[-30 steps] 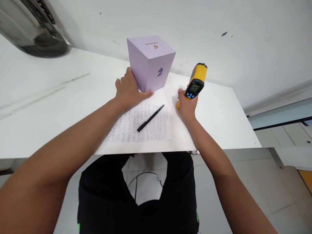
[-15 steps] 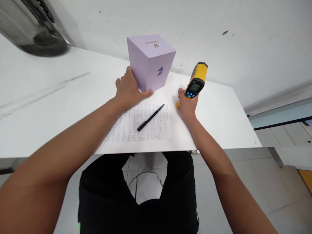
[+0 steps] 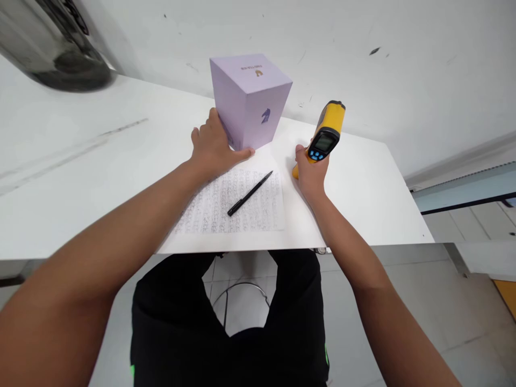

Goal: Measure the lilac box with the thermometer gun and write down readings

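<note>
A lilac box (image 3: 244,102) with a dark horse-head mark stands upright on the table toward the wall. My left hand (image 3: 213,145) grips its lower corner, thumb across the front face and fingers along the left side. In my right hand (image 3: 313,174) is a yellow and black infrared thermometer (image 3: 324,137), its small screen and blue buttons facing me. My fingers wrap its handle, partly hidden behind the hand. Between my forearms lies a sheet of paper (image 3: 217,220) covered in handwriting, with a black pen (image 3: 250,193) resting slantwise on it.
The white table (image 3: 80,177) meets a scuffed white wall (image 3: 403,70) at the back. A dark, see-through container (image 3: 76,64) stands at the far left. Below the table's front edge are my legs in black trousers (image 3: 226,360) and a tiled floor.
</note>
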`<move>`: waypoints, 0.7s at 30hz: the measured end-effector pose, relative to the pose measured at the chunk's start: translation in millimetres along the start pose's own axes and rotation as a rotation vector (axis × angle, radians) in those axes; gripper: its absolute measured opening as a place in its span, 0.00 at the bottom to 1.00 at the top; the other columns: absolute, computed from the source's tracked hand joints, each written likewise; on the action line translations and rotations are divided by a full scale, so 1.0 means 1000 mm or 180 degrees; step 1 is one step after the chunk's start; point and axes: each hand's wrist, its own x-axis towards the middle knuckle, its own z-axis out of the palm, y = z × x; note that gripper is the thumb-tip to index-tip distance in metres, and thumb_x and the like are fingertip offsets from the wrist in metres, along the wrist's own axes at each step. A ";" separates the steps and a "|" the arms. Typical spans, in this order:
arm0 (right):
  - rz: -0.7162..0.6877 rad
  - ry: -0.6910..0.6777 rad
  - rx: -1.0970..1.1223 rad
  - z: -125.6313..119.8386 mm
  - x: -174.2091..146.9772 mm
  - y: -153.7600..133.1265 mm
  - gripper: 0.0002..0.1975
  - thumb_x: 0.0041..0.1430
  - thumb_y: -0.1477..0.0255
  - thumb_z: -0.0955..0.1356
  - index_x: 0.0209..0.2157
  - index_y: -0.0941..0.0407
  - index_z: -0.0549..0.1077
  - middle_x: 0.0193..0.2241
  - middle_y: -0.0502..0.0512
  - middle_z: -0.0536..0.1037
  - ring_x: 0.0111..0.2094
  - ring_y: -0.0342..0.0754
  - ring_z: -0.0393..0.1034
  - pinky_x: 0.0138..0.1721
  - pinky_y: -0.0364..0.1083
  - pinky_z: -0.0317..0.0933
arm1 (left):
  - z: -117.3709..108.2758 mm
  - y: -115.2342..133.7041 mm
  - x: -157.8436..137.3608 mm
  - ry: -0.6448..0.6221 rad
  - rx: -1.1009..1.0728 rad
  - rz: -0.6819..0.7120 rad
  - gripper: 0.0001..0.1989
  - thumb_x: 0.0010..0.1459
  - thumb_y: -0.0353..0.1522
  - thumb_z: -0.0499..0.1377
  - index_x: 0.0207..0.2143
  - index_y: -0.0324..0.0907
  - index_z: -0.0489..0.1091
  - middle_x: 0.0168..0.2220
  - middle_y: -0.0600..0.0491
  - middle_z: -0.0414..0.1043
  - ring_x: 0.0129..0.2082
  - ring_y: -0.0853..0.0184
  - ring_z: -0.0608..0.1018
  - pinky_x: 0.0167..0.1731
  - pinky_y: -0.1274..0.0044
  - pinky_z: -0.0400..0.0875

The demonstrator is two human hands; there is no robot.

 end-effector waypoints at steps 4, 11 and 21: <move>0.0106 0.0022 0.0107 0.001 -0.001 -0.002 0.27 0.64 0.48 0.78 0.55 0.46 0.70 0.42 0.49 0.76 0.43 0.50 0.76 0.52 0.57 0.78 | 0.000 -0.001 0.000 0.0033 -0.0103 0.0031 0.53 0.50 0.43 0.79 0.71 0.50 0.56 0.70 0.42 0.72 0.76 0.38 0.70 0.81 0.42 0.53; 0.0193 0.0057 0.0179 0.003 -0.003 -0.006 0.29 0.63 0.48 0.78 0.57 0.45 0.70 0.44 0.50 0.76 0.45 0.51 0.76 0.54 0.58 0.77 | 0.002 -0.006 0.003 0.0003 -0.0281 0.0002 0.54 0.48 0.46 0.80 0.71 0.53 0.56 0.70 0.44 0.72 0.79 0.36 0.66 0.81 0.40 0.52; 0.0115 0.0023 -0.0015 0.002 -0.005 -0.013 0.28 0.65 0.46 0.77 0.58 0.45 0.70 0.43 0.50 0.74 0.46 0.51 0.76 0.52 0.57 0.77 | 0.005 -0.009 0.006 -0.0020 -0.0128 0.0059 0.58 0.47 0.48 0.78 0.74 0.50 0.53 0.72 0.40 0.69 0.77 0.33 0.67 0.81 0.39 0.49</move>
